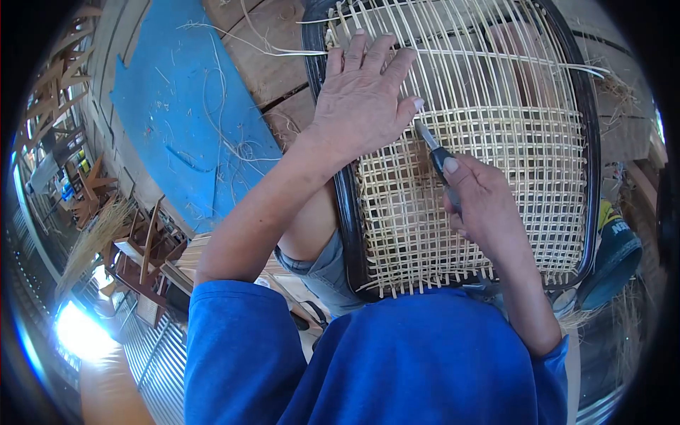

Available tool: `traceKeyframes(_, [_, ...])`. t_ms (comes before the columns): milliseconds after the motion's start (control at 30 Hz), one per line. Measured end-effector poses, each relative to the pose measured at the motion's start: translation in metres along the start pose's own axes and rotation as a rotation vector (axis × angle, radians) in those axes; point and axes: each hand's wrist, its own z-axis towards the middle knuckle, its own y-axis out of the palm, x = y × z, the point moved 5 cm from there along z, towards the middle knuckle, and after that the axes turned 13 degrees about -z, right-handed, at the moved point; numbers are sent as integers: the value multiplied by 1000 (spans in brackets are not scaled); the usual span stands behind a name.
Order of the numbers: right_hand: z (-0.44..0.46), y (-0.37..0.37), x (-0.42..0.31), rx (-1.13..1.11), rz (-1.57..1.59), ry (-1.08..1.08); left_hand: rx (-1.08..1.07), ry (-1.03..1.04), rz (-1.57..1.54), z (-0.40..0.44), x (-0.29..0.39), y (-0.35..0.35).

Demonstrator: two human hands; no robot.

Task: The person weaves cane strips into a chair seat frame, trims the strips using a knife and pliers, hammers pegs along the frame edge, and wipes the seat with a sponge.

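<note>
A dark frame (pixel 348 227) with rounded corners lies across my lap, filled with woven pale cane (pixel 489 163). Its upper part has only lengthwise strands and one loose cross strand (pixel 496 55) running past both sides. My left hand (pixel 365 99) lies spread, palm down, over the strands at the upper left, its thumb near the top edge of the weave. My right hand (pixel 482 198) grips the dark handle of a metal-tipped tool (pixel 428 138), whose tip touches the weave beside my left thumb.
A blue sheet (pixel 184 92) with cane scraps lies on the wooden floor (pixel 262 42) at the left. Wooden pieces (pixel 142 262) and a bundle of fibres (pixel 95 237) are farther left. A dark green and yellow object (pixel 615 255) is beside the frame's right edge.
</note>
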Motion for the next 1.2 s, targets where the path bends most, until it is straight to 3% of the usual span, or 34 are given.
traceKeyframes(200, [-3, 14, -1, -19, 97, 38, 13, 6, -16, 0, -1, 2])
traceKeyframes(300, [0, 7, 8, 6, 14, -71, 28, 1, -39, 0, -2, 1])
traceKeyframes(567, [-1, -9, 19, 238, -115, -169, 76, -88, -76, 5, -1, 5])
traceKeyframes(867, [-8, 10, 6, 91, 256, 23, 49, -106, -48, 4, 0, 3])
traceKeyframes(1200, [-8, 1, 9, 105, 110, -82, 63, -85, -78, 5, 0, 4])
